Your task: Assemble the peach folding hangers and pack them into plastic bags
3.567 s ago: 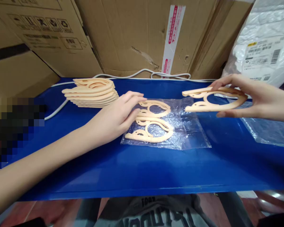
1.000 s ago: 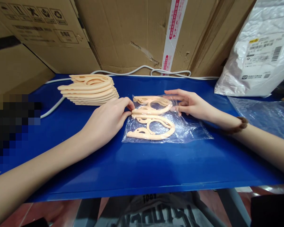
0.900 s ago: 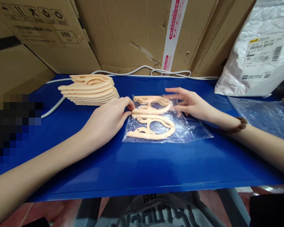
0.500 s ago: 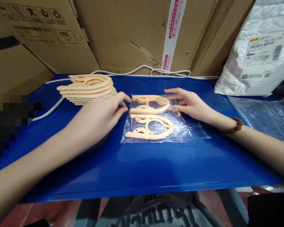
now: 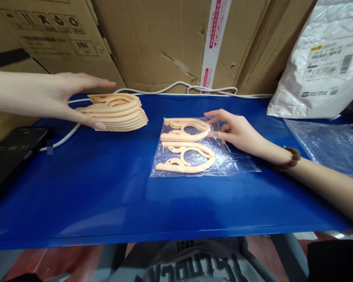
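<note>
My left hand (image 5: 73,94) spreads its thumb and fingers around the left side of a stack of beige folding clothes hangers (image 5: 123,113). Its thumb lies low along the stack's front and the fingers extend above it; firm contact cannot be made out. In the middle of the table, a clear plastic bag (image 5: 228,162) lies flat with beige folding hangers (image 5: 188,137) inside, arranged in two groups. My right hand (image 5: 231,127) rests at the bag's upper right, thumb and forefinger apart, fingertips on or at the film beside the upper hangers.
A black phone (image 5: 14,156) lies at the left of the blue table (image 5: 164,211). Cardboard boxes (image 5: 164,43) line the back, with a white cable (image 5: 176,84) before them. At right are a white parcel bag (image 5: 317,66) and another clear bag (image 5: 329,147).
My left hand has moved left and back, from beside the bag to the hanger stack, and its fingers have spread. The phone is now uncovered. My right hand and the bag have hardly moved.
</note>
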The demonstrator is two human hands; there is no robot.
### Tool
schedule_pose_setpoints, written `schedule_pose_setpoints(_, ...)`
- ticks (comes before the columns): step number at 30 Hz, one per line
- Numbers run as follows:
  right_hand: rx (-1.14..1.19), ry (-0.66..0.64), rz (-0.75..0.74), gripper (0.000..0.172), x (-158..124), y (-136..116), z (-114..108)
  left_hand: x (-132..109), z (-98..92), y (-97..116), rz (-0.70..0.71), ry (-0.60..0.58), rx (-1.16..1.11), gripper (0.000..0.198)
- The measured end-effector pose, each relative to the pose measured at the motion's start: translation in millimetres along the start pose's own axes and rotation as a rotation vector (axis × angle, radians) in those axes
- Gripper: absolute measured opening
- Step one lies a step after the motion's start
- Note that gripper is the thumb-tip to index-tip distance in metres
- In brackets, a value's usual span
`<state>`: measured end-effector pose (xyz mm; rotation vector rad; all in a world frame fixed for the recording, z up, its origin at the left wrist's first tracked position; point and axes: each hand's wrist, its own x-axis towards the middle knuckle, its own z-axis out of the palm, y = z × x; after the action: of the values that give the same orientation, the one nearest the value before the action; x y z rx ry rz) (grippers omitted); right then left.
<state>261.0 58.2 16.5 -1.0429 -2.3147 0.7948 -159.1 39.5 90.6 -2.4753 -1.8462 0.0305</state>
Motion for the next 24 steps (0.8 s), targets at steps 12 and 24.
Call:
schedule_pose_setpoints(12, -0.513, 0.134, -0.122, 0.047, -13, -24, -27, 15, 5.9, -24, -0.038, -0.087, -0.101, 0.085)
schedule_pose_setpoints(24, -0.553, 0.194, -0.418, 0.054, -34, -72, -8, -21, -2.1, 121, 0.335, 0.302, -0.226, 0.065)
